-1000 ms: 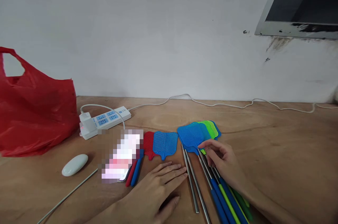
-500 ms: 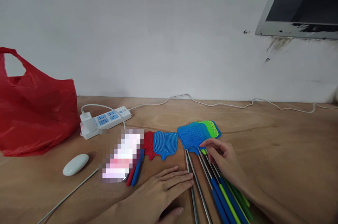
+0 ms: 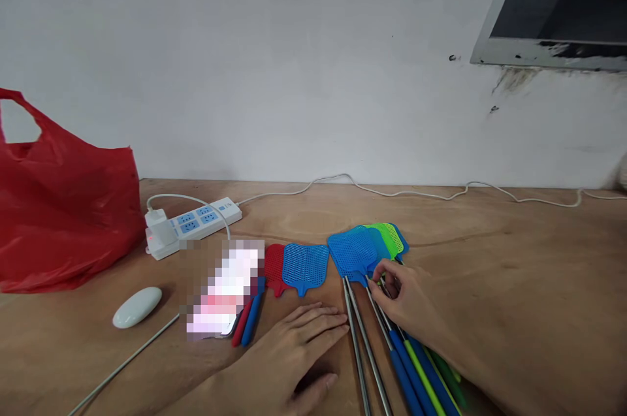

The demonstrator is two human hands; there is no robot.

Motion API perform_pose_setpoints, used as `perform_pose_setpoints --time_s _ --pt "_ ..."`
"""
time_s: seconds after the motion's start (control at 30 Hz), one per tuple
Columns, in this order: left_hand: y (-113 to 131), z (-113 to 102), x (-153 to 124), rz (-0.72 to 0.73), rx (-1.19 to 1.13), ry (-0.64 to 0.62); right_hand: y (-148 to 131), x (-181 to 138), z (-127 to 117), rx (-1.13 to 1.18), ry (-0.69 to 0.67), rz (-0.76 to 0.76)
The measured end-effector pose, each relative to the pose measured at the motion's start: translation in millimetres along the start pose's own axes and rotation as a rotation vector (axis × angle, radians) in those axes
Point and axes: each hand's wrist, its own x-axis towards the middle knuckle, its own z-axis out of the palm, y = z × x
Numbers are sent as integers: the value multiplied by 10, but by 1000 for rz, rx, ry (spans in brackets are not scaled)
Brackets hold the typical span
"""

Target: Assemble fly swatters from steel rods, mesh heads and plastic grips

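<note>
My left hand [image 3: 298, 347] lies flat on the table with its fingers stretched out, their tips beside two bare metal rods [image 3: 356, 324]. My right hand [image 3: 404, 295] is closed in a pinch at the neck of a fly swatter in the fanned pile, over the metal shafts [image 3: 376, 311]. Blue swatter heads [image 3: 353, 249] overlap a lime-green head [image 3: 393, 240] there. Blue and green handles [image 3: 416, 377] run toward me under my right forearm. Left of the pile lie a loose blue swatter head [image 3: 304, 267] and a red one [image 3: 275, 269], partly covered.
A blurred phone [image 3: 225, 292] lies beside a red handle [image 3: 241, 324] and a blue handle [image 3: 253, 318]. Farther left are a white oval object [image 3: 137, 307], a power strip [image 3: 196, 223] and a red plastic bag [image 3: 68, 213]. A white cable [image 3: 406, 194] runs along the wall.
My right thumb and forefinger have drawn together at the swatter's neck. My left hand has shifted slightly left, its fingertips coming off the metal rod.
</note>
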Motion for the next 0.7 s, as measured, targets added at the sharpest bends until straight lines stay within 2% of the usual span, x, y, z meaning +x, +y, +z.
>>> perform_pose_setpoints --time_s 0.17,0.33,0.53,0.7 --pt "2 8 -19 -5 -3 -9 -7 -6 -37 -214 -67 14" --pt "-16 19 -28 20 -33 18 -1 -5 -14 -237 -44 -1" --pt "-25 35 -31 15 -44 19 -22 20 6 8 11 56" --pt "-36 41 -39 21 -58 31 -66 74 -50 326 5 228"
